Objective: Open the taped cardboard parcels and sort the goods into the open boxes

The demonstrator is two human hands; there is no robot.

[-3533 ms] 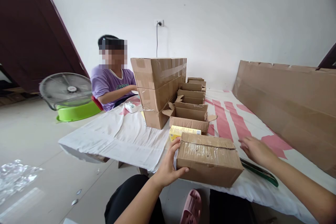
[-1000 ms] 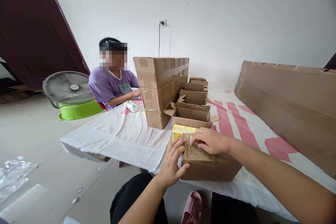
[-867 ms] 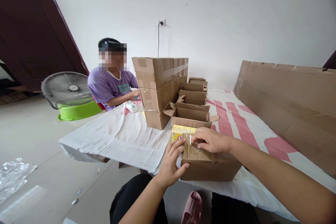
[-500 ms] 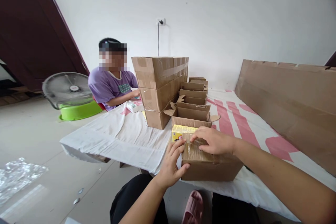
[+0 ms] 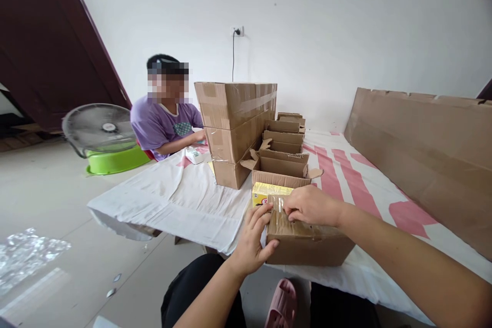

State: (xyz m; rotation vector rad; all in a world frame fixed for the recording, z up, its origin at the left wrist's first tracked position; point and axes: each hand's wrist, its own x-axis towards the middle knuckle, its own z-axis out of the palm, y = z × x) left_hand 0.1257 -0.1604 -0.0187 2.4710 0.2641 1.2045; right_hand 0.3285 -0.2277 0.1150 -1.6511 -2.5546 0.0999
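Note:
A brown cardboard box (image 5: 307, 248) lies at the near edge of the table, with shiny clear tape on its upper face. My left hand (image 5: 252, 238) grips its left end, fingers along the top edge and thumb against the near side. Over the box's top, my right hand (image 5: 313, 206) is closed, its fingers curled down at the tape. Whatever is between those fingertips is hidden. Just behind the box, partly covered by it, is a yellow printed carton (image 5: 269, 189).
Open cardboard boxes (image 5: 282, 165) stand in a row beyond, beside a stack of taped boxes (image 5: 226, 148). A large cardboard sheet (image 5: 418, 148) lines the right side. Another person (image 5: 165, 123) sits across the table at left, near a fan (image 5: 103, 128).
My right hand's fingers have curled inward from a more spread pose on the box top, and the hand has shifted slightly. My left hand keeps its place on the box.

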